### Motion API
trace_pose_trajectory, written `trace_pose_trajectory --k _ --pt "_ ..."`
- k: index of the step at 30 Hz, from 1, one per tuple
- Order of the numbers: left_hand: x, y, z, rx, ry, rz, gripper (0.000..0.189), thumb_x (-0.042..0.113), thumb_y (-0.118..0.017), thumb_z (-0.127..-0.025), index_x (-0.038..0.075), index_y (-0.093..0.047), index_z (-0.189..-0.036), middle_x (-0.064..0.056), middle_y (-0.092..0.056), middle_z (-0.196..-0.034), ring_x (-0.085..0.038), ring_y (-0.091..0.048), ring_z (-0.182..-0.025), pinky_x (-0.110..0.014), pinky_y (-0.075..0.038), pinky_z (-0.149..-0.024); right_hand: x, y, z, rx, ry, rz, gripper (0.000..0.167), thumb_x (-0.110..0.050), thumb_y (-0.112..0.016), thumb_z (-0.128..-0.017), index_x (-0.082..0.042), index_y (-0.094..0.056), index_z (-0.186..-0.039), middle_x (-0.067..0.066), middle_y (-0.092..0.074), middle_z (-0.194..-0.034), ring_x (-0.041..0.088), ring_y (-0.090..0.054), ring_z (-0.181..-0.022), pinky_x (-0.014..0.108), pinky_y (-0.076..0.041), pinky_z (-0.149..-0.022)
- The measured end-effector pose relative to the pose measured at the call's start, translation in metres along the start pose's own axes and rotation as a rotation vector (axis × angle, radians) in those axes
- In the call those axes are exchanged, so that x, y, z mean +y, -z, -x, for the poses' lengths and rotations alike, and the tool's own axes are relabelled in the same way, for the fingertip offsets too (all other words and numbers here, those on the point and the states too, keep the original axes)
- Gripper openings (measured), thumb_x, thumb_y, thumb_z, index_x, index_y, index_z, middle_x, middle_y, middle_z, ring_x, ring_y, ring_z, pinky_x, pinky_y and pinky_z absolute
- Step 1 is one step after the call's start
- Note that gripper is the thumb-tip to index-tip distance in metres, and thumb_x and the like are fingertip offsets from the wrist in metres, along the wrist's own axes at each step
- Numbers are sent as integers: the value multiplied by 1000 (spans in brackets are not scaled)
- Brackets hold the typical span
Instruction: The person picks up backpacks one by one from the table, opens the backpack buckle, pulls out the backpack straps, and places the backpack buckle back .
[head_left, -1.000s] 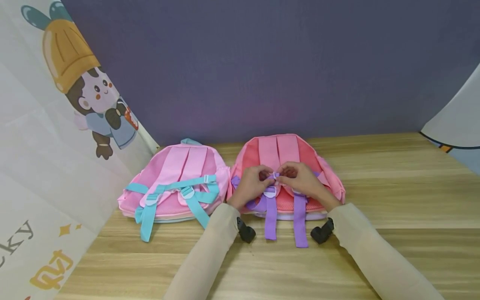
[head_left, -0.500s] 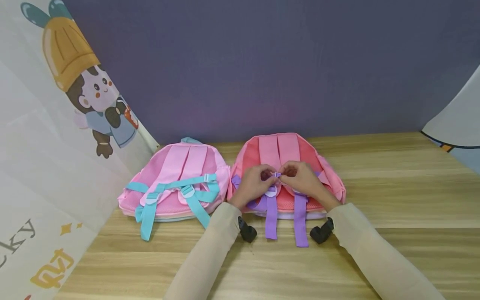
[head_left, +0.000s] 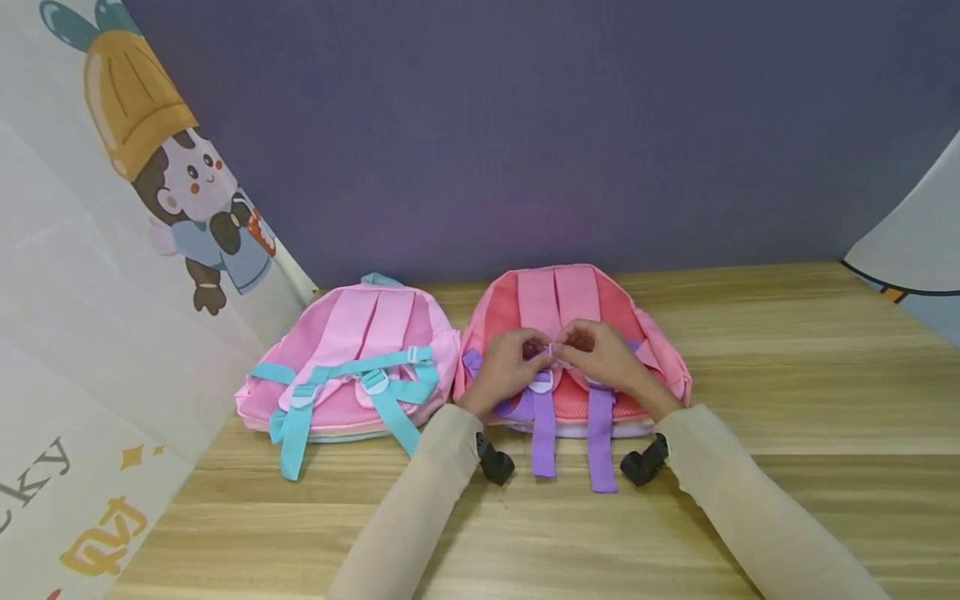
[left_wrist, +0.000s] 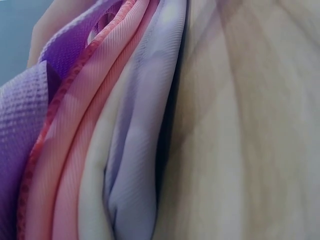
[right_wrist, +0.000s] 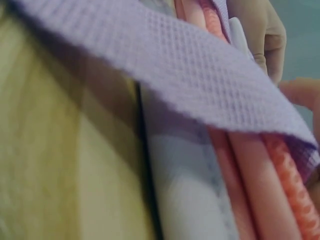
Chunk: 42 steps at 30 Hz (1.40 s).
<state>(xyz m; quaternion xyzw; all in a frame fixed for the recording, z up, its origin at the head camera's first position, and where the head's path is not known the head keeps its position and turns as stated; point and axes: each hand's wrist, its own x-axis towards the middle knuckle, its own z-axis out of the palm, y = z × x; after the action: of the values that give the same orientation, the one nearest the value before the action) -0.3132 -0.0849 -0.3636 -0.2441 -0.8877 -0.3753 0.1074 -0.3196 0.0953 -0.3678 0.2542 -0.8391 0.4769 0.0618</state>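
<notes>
A coral-pink backpack (head_left: 618, 300) lies with its shoulder straps facing up in the head view. Over its middle, my left hand (head_left: 501, 371) and right hand (head_left: 609, 360) meet, thumbs and fingertips pinching a narrow purple strap at a small pale buckle (head_left: 551, 349). The fingers partly hide the buckle. Two purple webbing ends (head_left: 543, 442) hang over the bag's lower edge onto the table. In the left wrist view the bag's layered side (left_wrist: 142, 140) fills the middle. A lilac-looking strap (right_wrist: 200, 75) crosses the right wrist view, with parts of hands behind it.
A lighter pink backpack (head_left: 345, 325) with teal straps (head_left: 300, 433) lies against the left side of the coral one. Both rest on a wooden table (head_left: 787, 375). A dark panel (head_left: 540, 133) stands behind, and a printed white sheet (head_left: 90, 350) is at left.
Both hands stay over the coral backpack with only slight finger shifts at the buckle. Less of the purple strap shows between the fingertips. The pink backpack has not moved.
</notes>
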Motion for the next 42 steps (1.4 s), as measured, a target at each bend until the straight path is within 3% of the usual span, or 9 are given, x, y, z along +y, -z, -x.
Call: trace_pose_trajectory --k 3,14,20,25,32,36,42 --pt "1 0 1 1 -6 6 19 15 -72 -85 4 -70 -100 -8 -72 -92 -16 -67 -83 -18 -50 -74 0 0 0 -1 -6 1 12 -14 -62 -92 -2 -64 -92 11 -65 -85 11 -56 -74 20 -46 -67" --pt "2 0 2 -9 -3 3 19 16 -74 -83 5 -70 -98 -6 -70 -89 -13 -62 -80 -18 -48 -73 0 1 -2 -27 -25 29 12 -6 -54 -96 1 -60 -88 8 -56 -74 7 -47 -65 21 -39 -61" --pt "3 -1 2 5 -28 -67 19 16 -75 -81 6 -70 -97 -5 -69 -88 -15 -62 -81 -20 -47 -74 -2 1 -1 -72 -45 63 14 -4 -48 -98 1 -56 -87 7 -53 -75 11 -45 -66 23 -38 -63" --pt "1 -2 3 11 -36 -90 19 16 -74 -81 7 -70 -97 -5 -68 -90 -17 -61 -83 -23 -47 -76 0 0 -1 -82 -53 24 15 -5 -45 -99 2 -54 -88 6 -51 -76 11 -45 -69 23 -38 -65" --pt "-2 -3 2 3 -21 -74 18 15 -73 -83 4 -69 -96 -7 -68 -90 -17 -62 -84 -22 -48 -75 5 -1 -1 -75 -47 -111 11 -8 -56 -95 3 -58 -97 13 -61 -87 9 -55 -75 20 -46 -68" --pt "-2 -3 1 -1 -4 -73 17 17 -71 -85 5 -69 -96 -7 -68 -91 -16 -63 -83 -21 -48 -75 5 0 0 -66 14 -112 13 -6 -63 -89 2 -62 -99 16 -66 -92 10 -61 -81 19 -49 -73" --pt "-1 -2 1 -2 10 -69 16 14 -71 -84 4 -69 -96 -7 -69 -90 -16 -63 -82 -21 -48 -75 2 3 2 -52 19 -83 14 -7 -67 -86 1 -67 -98 14 -69 -92 12 -64 -83 18 -50 -76"
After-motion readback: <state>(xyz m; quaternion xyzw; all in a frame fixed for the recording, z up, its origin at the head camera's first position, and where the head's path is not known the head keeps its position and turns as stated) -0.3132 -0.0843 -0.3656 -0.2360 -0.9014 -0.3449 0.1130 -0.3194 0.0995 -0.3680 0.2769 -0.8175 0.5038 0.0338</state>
